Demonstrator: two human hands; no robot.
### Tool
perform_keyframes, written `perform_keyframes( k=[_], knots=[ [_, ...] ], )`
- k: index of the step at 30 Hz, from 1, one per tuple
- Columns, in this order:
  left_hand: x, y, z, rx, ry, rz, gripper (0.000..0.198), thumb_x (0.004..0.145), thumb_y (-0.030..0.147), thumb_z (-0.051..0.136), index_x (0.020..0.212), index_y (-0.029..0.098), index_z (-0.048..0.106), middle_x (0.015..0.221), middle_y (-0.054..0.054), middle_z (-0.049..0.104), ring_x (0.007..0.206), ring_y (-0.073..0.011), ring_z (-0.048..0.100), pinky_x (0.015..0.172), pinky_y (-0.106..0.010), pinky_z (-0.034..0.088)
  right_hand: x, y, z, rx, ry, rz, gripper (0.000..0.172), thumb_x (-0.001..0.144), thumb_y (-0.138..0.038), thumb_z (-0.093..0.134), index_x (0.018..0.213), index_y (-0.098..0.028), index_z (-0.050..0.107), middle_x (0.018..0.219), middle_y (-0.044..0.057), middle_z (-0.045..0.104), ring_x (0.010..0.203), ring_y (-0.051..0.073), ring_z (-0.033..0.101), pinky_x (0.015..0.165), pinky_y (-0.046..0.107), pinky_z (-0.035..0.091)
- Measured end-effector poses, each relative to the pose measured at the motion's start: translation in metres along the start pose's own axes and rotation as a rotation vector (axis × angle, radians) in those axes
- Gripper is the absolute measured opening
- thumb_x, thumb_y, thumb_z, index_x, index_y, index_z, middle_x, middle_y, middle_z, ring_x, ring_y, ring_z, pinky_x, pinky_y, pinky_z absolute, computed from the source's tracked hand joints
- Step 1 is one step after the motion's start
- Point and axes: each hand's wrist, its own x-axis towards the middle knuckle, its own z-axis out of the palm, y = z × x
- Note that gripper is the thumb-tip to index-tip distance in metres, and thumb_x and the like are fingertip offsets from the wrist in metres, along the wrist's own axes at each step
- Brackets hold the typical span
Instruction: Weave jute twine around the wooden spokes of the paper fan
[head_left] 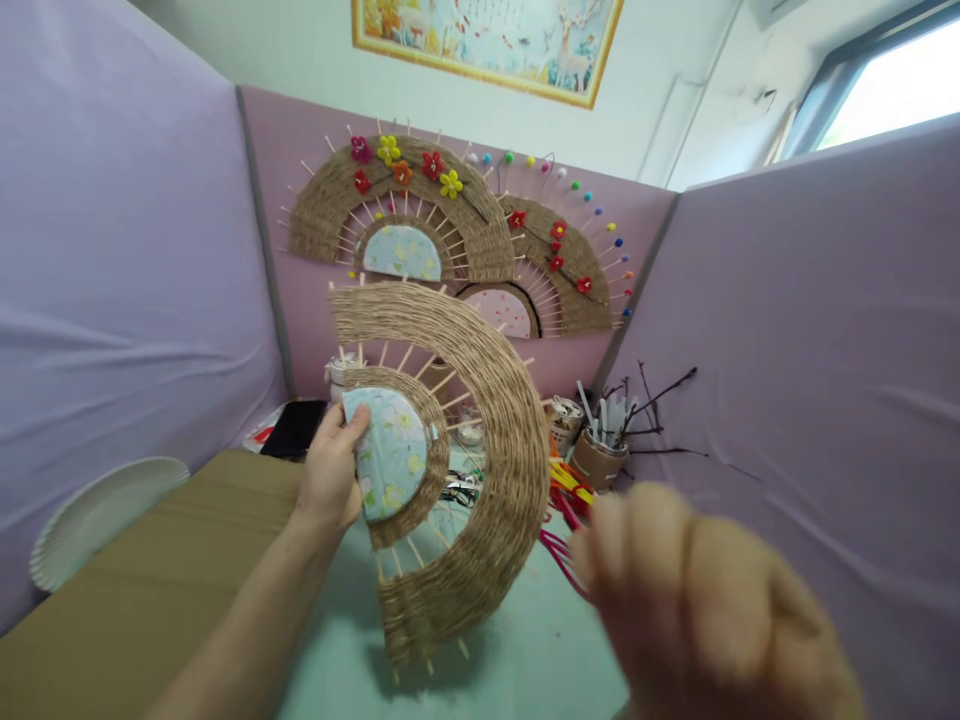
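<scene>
Left hand [334, 465] grasps a woven fan [517, 450], a pot [600, 464] near the far right corner of the desk [517, 680]. Right hand [701, 600] curls, blurred; its grip unclear.

Creased lilac cloth covers the left partition [135, 250] and right partition [795, 350], with a mauve back partition [574, 362] between. Behind, a gold-framed deer picture [487, 45] hangs on a pale wall [652, 90]. Bright light fills the upper-right window [892, 90]. The surface [540, 660] is pale green.
</scene>
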Motion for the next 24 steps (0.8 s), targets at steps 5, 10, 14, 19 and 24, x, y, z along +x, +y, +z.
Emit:
perform_keyframes(
  k=[5,10,14,19,24],
  knots=[
    [-0.002,-0.002,0.0,0.089,-0.138,-0.205,0.034,0.068,0.029,0.079,0.098,0.017,0.067,0.079,-0.004,0.072,0.07,-0.0214,0.071,0.058,-0.028,0.057,0.053,0.059,-0.007,0.39,0.59,-0.034,0.027,0.09,-0.028,0.056,0.065,-0.025,0.066,0.065,0.001,0.05,0.063,0.014,0.049,0.061,0.03,0.043],
    [-0.005,-0.011,0.003,0.157,-0.26,-0.309,0.04,0.064,0.035,0.082,0.097,0.017,0.068,0.077,-0.005,0.073,0.063,-0.0206,0.07,0.052,-0.026,0.053,0.068,0.126,0.004,0.352,0.447,0.277,0.026,0.087,-0.032,0.053,0.11,-0.025,0.064,0.114,0.007,0.067,0.104,0.021,0.063,0.088,0.037,0.05],
    [-0.005,-0.012,0.002,0.157,-0.279,-0.325,0.041,0.062,0.034,0.084,0.095,0.017,0.069,0.077,-0.005,0.073,0.06,-0.0194,0.068,0.051,-0.026,0.052,0.068,0.139,0.013,0.242,0.212,0.461,0.047,0.093,-0.05,0.041,0.129,-0.023,0.056,0.112,0.01,0.069,0.101,0.024,0.065,0.078,0.036,0.053],
    [0.002,-0.006,-0.002,0.156,-0.208,-0.3,0.043,0.061,0.033,0.083,0.097,0.016,0.068,0.074,-0.004,0.072,0.053,-0.0175,0.065,0.049,-0.026,0.052,0.064,0.144,0.017,0.273,0.136,0.473,0.035,0.083,-0.049,0.061,0.105,-0.022,0.066,0.103,0.006,0.071,0.09,0.023,0.066,0.075,0.033,0.052],
    [0.008,-0.003,-0.008,0.156,-0.166,-0.263,0.037,0.063,0.031,0.081,0.095,0.016,0.068,0.073,-0.004,0.072,0.055,-0.0177,0.065,0.049,-0.026,0.051,0.059,0.154,0.016,0.298,0.094,0.514,0.027,0.082,-0.044,0.064,0.097,-0.023,0.07,0.088,0.004,0.071,0.072,0.019,0.063,0.063,0.03,0.05]
  ],
)
